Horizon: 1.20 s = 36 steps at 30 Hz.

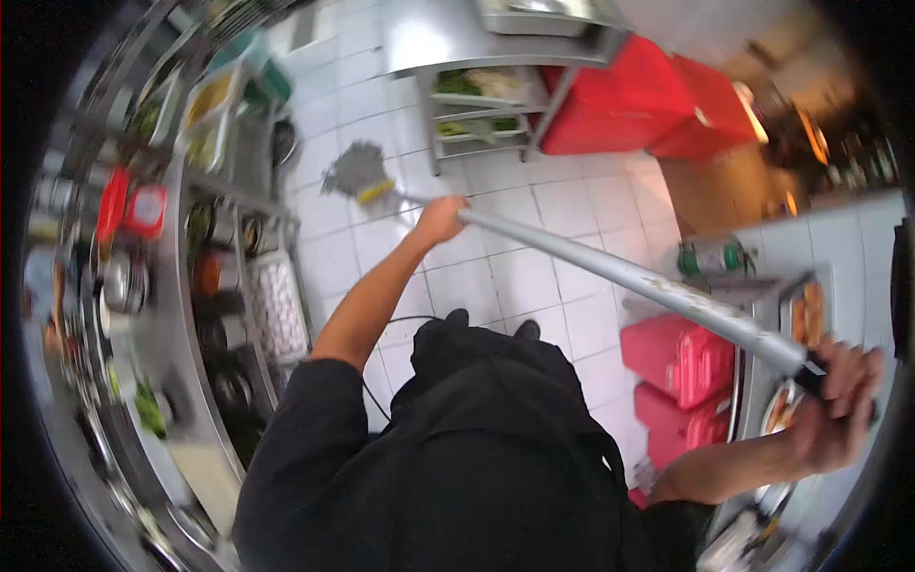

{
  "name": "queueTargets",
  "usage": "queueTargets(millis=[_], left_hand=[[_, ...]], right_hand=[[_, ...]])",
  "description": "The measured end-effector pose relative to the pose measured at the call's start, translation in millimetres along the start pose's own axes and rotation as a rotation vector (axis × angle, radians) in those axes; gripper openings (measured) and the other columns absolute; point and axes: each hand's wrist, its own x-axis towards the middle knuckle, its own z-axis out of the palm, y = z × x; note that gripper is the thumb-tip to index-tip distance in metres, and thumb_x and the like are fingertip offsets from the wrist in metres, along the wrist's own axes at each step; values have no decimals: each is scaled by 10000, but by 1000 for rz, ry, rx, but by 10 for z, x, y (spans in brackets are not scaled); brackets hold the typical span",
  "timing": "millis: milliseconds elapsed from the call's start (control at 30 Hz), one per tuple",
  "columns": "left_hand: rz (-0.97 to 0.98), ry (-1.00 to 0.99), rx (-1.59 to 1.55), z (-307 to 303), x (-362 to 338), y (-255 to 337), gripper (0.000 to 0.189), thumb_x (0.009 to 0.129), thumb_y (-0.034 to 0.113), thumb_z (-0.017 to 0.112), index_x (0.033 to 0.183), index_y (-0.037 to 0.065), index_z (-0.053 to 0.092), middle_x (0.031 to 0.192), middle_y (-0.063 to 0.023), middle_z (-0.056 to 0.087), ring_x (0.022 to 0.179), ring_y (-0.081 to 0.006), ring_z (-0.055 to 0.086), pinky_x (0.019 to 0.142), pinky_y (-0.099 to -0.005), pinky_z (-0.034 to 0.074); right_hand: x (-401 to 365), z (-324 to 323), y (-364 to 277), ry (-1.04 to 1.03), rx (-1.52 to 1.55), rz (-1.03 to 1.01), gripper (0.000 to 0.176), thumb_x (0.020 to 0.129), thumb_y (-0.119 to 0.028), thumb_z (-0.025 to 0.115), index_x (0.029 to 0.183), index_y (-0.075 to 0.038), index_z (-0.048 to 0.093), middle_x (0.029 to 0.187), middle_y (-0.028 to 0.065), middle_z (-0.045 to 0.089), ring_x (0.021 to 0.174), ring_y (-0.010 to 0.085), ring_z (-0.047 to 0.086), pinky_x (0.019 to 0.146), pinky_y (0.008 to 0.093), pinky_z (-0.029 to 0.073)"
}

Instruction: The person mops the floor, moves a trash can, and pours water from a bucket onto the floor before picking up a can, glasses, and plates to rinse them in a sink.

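A mop with a long silvery handle (610, 264) slants across my view, from the upper left down to the right. Its grey stringy head (356, 168) lies on the white tiled floor, joined to the handle by a yellow clamp (376, 192). My left hand (441, 219) is wrapped round the lower part of the handle, not far from the head. Up at the black end grip (812, 374), my right hand (839, 405) is closed round the handle, somewhat blurred.
Steel counters with shelves (172, 286) of pans and food run along the left. A steel table (448, 43) stands ahead, beside large red boxes (610, 100). Pink-red containers (681, 362) sit at the right under a counter. A thin black cable (370, 393) lies near my feet.
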Motion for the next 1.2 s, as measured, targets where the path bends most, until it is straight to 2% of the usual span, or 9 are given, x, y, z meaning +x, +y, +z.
queueTargets(millis=[100, 200, 333, 367, 433, 733, 967, 1067, 1200], left_hand=[[131, -251, -75, 195, 177, 862, 219, 713, 187, 680, 892, 63, 702, 858, -193, 681, 857, -384, 636, 782, -465, 509], [240, 50, -114, 533, 770, 1603, 230, 764, 249, 713, 872, 45, 705, 793, -203, 677, 758, -308, 668, 727, -417, 516], [230, 154, -493, 231, 1898, 2726, 267, 852, 241, 714, 748, 3, 654, 542, -35, 538, 546, -94, 500, 502, -312, 422], [187, 164, -589, 250, 2154, 2880, 274, 862, 229, 709, 724, 5, 636, 544, -8, 519, 522, -82, 486, 475, -300, 401], [93, 139, -773, 238, 2462, 3242, 265, 864, 200, 716, 720, 1, 616, 552, 16, 511, 466, -65, 454, 426, -258, 363], [193, -65, -836, 621, 3083, 5160, 234, 889, 182, 678, 832, -34, 607, 528, -22, 495, 417, -105, 458, 400, -264, 351], [360, -672, -820, 188, 3846, 6492, 651, 870, 403, 657, 1296, -24, 412, 1203, -244, 529, 1046, -320, 591, 843, -429, 499], [583, -323, -669, 319, 4248, 6479, 588, 870, 378, 658, 1276, -1, 465, 1068, -169, 603, 897, -224, 635, 723, -348, 530], [623, -175, -612, 42, 4790, 5672, 777, 835, 164, 690, 1486, 81, 276, 1271, -137, 506, 1094, -193, 536, 946, -348, 450]], right_hand=[[357, -307, -495, -14, 1, -93, 283, 966, -234, 469, 1049, -3, 610, 721, 29, 525, 788, 171, 528, 894, 398, 402], [747, -720, -336, 114, -220, -174, 321, 947, -255, 504, 1134, -11, 597, 899, 47, 583, 895, 153, 546, 921, 360, 399], [1081, -1372, 945, 312, -1201, -110, 419, 922, -284, 550, 1248, -22, 578, 1137, 71, 659, 1038, 129, 570, 959, 310, 395], [1091, -1175, 1292, 428, -505, 108, 517, 889, -229, 622, 1340, -28, 467, 1149, 97, 641, 1020, 156, 585, 926, 320, 440], [961, -1529, 2280, 340, -250, 302, 760, 784, -108, 750, 1409, -41, 322, 1199, 157, 592, 1033, 216, 603, 918, 327, 496], [1402, -2576, 3119, 0, -468, 371, 957, 706, -251, 831, 1452, -35, 271, 1282, 251, 545, 1201, 310, 538, 1011, 413, 419], [2133, -3048, 3430, 380, -161, 340, 313, 839, -315, 725, 915, -18, 658, 690, -36, 539, 610, 81, 491, 577, 278, 440], [2541, -3517, 3630, 465, -261, 266, 289, 856, -301, 712, 767, -37, 639, 628, -48, 515, 570, 83, 449, 531, 275, 384], [3096, -4275, 3727, 651, -416, 300, 327, 832, -292, 748, 663, -53, 604, 597, -46, 508, 540, 66, 445, 502, 265, 370]])
